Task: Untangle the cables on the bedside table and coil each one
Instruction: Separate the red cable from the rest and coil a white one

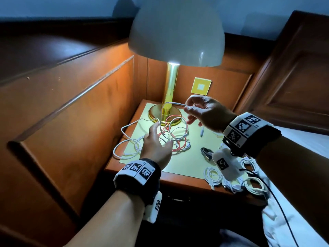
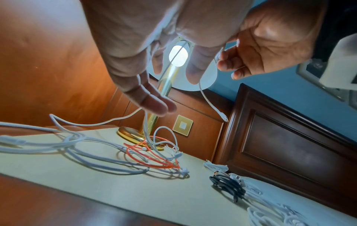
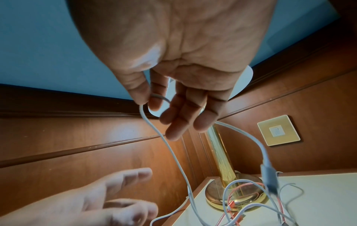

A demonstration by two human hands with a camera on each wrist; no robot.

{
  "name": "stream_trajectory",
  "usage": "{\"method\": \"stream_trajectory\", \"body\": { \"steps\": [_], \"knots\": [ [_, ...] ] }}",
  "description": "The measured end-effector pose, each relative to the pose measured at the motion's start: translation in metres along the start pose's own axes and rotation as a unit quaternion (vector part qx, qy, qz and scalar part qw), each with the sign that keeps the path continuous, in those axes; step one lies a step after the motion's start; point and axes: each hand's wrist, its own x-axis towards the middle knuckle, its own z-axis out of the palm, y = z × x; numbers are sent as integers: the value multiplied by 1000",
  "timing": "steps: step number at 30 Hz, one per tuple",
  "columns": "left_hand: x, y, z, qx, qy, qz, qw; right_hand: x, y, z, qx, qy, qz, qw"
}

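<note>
A tangle of white and red cables [image 1: 175, 138] lies on the pale mat in front of the lamp base. My right hand [image 1: 186, 106] is raised above it and pinches one white cable [image 3: 173, 152] between thumb and forefinger. That cable's grey plug end [image 3: 268, 175] dangles on the other side of the hand. My left hand [image 1: 161, 136] hovers just over the tangle with fingers spread and holds nothing. In the left wrist view the left hand [image 2: 173, 91] stays spread above the red loops [image 2: 152, 159].
A brass lamp [image 1: 170, 97] with a white dome shade stands at the back of the bedside table [image 1: 135, 172]. Several coiled white cables [image 1: 213, 175] and a dark coil [image 1: 205, 152] lie at the front right. Wood panels close in the left and back.
</note>
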Motion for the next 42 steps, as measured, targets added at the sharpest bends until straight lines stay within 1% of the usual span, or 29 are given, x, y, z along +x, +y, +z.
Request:
{"method": "stream_trajectory", "body": {
  "steps": [3,5,6,8,10,12,14,16,17,19,20,24,27,30,33,35,37,39,42],
  "knots": [
    [6,7,6,-39,90,48,994,-10,-4,0,34,-34,-25,999],
    [10,8,8,-81,121,89,985,-20,-3,2,47,-57,-30,997],
    [13,5,7,-91,122,113,982,-27,-1,5,60,-69,-29,995],
    [20,-3,6,-75,104,155,980,-41,7,12,103,-83,-16,991],
    [22,-9,0,-38,94,178,979,-55,18,22,129,-68,4,989],
    [20,-14,-6,-9,102,212,972,-68,37,37,85,-37,33,995],
    [11,-14,-13,13,107,256,961,-77,58,59,5,-5,88,996],
    [-1,-11,-17,37,97,312,944,-79,67,80,-37,7,137,990],
    [-8,-9,-19,51,89,340,935,-76,68,89,-55,6,143,988],
    [-23,-7,-21,59,67,377,922,-67,62,99,-82,3,125,989],
    [-31,-6,-23,50,58,385,920,-62,58,101,-88,6,112,990],
    [-46,-9,-24,38,28,410,911,-45,59,106,-54,44,75,995],
    [-49,-7,-23,47,2,429,902,-39,62,109,-34,57,18,998],
    [-55,-4,-23,50,-41,452,889,-30,68,113,9,115,-60,992],
    [-61,-3,-23,34,-107,452,885,-21,77,112,4,177,-116,977],
    [-63,-3,-22,-4,-116,430,895,-19,78,106,5,211,-140,967],
    [-63,-5,-21,-82,-100,379,916,-22,74,97,3,243,-172,955],
    [-57,-7,-21,-133,-66,314,938,-27,70,89,-19,264,-191,945],
    [-40,-15,-23,-160,5,212,964,-40,63,82,-30,233,-209,949]
  ]
}}
